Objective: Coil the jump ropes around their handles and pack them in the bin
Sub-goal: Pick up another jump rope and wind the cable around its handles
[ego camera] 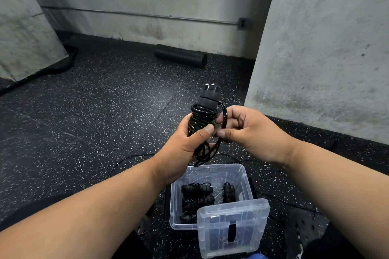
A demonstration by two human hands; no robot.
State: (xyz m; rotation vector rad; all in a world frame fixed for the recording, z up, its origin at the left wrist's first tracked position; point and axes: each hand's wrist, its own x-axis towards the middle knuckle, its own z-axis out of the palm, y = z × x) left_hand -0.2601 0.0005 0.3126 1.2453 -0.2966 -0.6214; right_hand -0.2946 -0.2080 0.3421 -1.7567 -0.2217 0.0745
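Two handles (208, 95) pressed together stand in the left hand (185, 143), clenched round the coiled jump rope (202, 124) above the bin (210, 195) — the right hand (248, 130) pinches the last loop. Best tuck it snugly under a wrap — slack unwinds.

Black jump rope w/ foam handles (207, 111), cord mostly coiled round them, upright above clear plastic bin (242, 176). Bin open on floor, w/ several black coiled ropes (196, 195) inside.
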